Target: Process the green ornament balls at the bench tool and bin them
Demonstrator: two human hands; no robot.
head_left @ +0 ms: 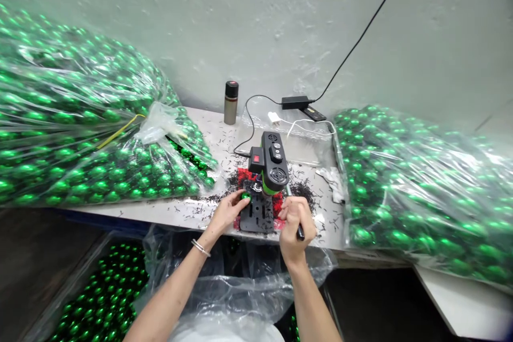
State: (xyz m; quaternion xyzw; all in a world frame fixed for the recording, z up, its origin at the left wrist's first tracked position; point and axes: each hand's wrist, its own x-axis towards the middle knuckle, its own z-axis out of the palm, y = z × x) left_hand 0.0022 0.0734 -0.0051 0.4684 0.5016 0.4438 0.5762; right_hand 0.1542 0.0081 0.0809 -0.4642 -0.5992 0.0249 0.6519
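My left hand (229, 210) pinches a shiny green ball (246, 197) at the left side of a black slotted base plate (256, 218). Over the plate stands a small black and green machine (274, 161) with round vents, buttons and a red switch. To the right of the plate, my right hand (295, 222) is closed around a thin tool; its metal shaft shows above the fist and its black end (300, 233) below. The exact kind of tool cannot be made out. Red material (277, 206) strewn with small dark bits lies beneath the plate.
Big clear bags of green balls lie on the left (80, 117) and right (417, 192) of the white table (160, 217). Behind the machine are a bottle (231, 102), a black power adapter (295, 102) and cables. More green balls (108, 288) fill a plastic-lined container below.
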